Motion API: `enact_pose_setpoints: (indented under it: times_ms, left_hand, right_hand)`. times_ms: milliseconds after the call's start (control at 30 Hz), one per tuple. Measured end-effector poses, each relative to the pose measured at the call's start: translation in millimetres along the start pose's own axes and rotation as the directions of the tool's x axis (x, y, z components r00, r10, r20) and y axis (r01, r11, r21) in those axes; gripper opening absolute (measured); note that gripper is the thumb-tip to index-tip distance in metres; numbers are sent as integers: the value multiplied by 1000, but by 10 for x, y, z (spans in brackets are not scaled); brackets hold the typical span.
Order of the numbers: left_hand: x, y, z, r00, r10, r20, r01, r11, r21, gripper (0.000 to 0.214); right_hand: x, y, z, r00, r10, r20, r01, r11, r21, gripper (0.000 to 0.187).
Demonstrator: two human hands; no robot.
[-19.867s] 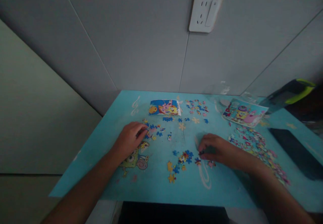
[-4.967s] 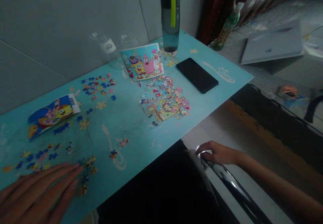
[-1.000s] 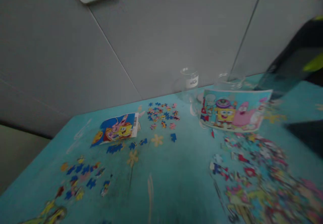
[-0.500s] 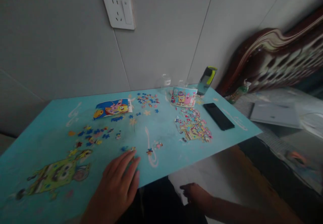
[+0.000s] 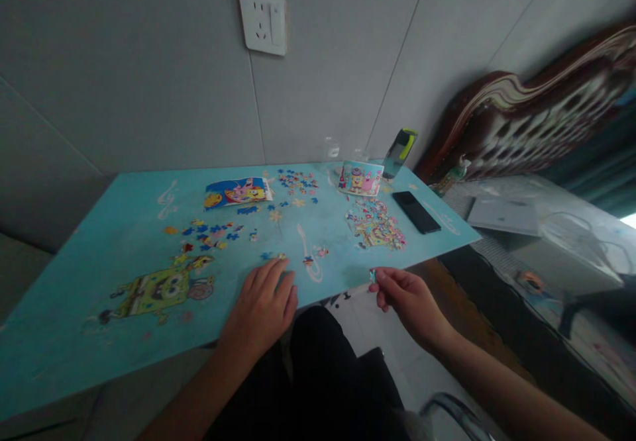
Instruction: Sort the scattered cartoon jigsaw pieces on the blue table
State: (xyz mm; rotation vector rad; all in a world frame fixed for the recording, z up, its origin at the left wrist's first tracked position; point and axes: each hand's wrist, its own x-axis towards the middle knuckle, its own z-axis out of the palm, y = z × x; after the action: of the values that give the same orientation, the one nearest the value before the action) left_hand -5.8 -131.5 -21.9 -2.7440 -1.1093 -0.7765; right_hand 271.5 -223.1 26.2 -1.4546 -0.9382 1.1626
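Observation:
My right hand (image 5: 410,298) pinches a small jigsaw puzzle piece (image 5: 372,275) between thumb and fingers, just off the table's front edge. On the blue tabletop (image 5: 328,222) my left hand (image 5: 263,298) lies flat with fingers stretched out. Its fingertips are at a pair of puzzle pieces (image 5: 273,255). To their right, a couple of loose pieces (image 5: 315,257) lie apart from the rest. A dense heap of puzzle pieces (image 5: 377,224) spreads over the right side. Further scattered pieces (image 5: 211,234) are left of centre, and a smaller group (image 5: 298,181) is at the back.
A blue picture card (image 5: 238,193) and a lighter one (image 5: 361,179) stand toward the back. A black phone (image 5: 416,212) lies right, before a dark bottle (image 5: 399,154). Clear jars (image 5: 330,149) stand by the wall. A laptop (image 5: 503,216) is beyond the table.
My right hand has come up from below the table to its front edge, and a puzzle piece now shows in its fingers. My left hand stays on the table. The view has shifted.

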Motion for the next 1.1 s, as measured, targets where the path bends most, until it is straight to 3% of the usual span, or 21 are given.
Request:
enact_pose_setpoints:
  times_ms: [100, 200, 300, 400, 533, 633, 700, 733, 767, 800, 833, 867, 900, 933, 1000, 1100]
  left_hand:
    - [-3, 2, -10, 1000, -10, 3, 10, 1000, -1, 25]
    - [-5, 16, -25, 1000, -17, 13, 17, 1000, 3, 25]
    - [14, 36, -33, 1000, -7, 19, 6, 1000, 18, 24]
    - [48, 43, -46, 1000, -29, 5, 29, 999, 43, 24]
    - [34, 166, -179, 997, -12, -82, 21, 995, 100, 24]
    - [-88, 539, -360, 991, 1, -135, 17, 991, 134, 26]
    - [-229, 909, -404, 999, 42, -6, -41, 998, 56, 22]
    - [-313, 1098, -375, 987, 61, 149, -59, 998, -17, 20]
    - [-404, 1269, -307, 942, 47, 332, -26, 997, -69, 21]
    - [-498, 1410, -203, 858, 1, 513, 45, 996, -76, 22]
    - [-594, 1509, -71, 726, -62, 685, 119, 992, -36, 24]
    - [-689, 1562, 78, 537, -80, 839, 151, 988, -2, 23]
    - [-779, 1569, 230, 447, -80, 891, 165, 986, 6, 17]
    - [-860, 1534, 375, 403, -94, 910, 179, 984, 23, 14]
    - [-984, 1381, 609, 357, -133, 925, 206, 977, 60, 18]
    - [-1044, 1111, 780, 287, -123, 950, 255, 966, 48, 30]
  right_hand:
    - [262, 7, -192, 988, -151, -17, 132, 911, -389, 34]
    - [557, 14, -372, 963, -269, 10, 193, 664, -723, 29]
    - [778, 16, -447, 952, -301, 50, 207, 516, -831, 28]
    - [905, 0, -440, 934, -354, 51, 212, 434, -876, 29]
    - [894, -26, -426, 913, -407, 10, 216, 464, -859, 37]
    - [608, 27, -399, 913, -405, -40, 231, 597, -768, 38]
    - [300, 130, -362, 935, -351, -56, 228, 714, -662, 40]
    - [143, 195, -346, 963, -268, -21, 203, 774, -600, 43]
    - [1, 261, -337, 985, -174, 19, 157, 831, -534, 46]
    - [-114, 319, -340, 994, -78, 83, 108, 873, -476, 48]
    - [-194, 364, -355, 993, -26, 117, 75, 900, -430, 48]
    - [-237, 392, -381, 991, 11, 131, 40, 923, -382, 49]
    - [-247, 402, -414, 990, 51, 133, -5, 945, -327, 51]
    - [-230, 397, -447, 987, 95, 128, -59, 962, -266, 53]
    - [-159, 360, -482, 968, 210, 141, -193, 973, -123, 59]
    - [-82, 317, -384, 903, 344, 258, -375, 924, 80, 64]
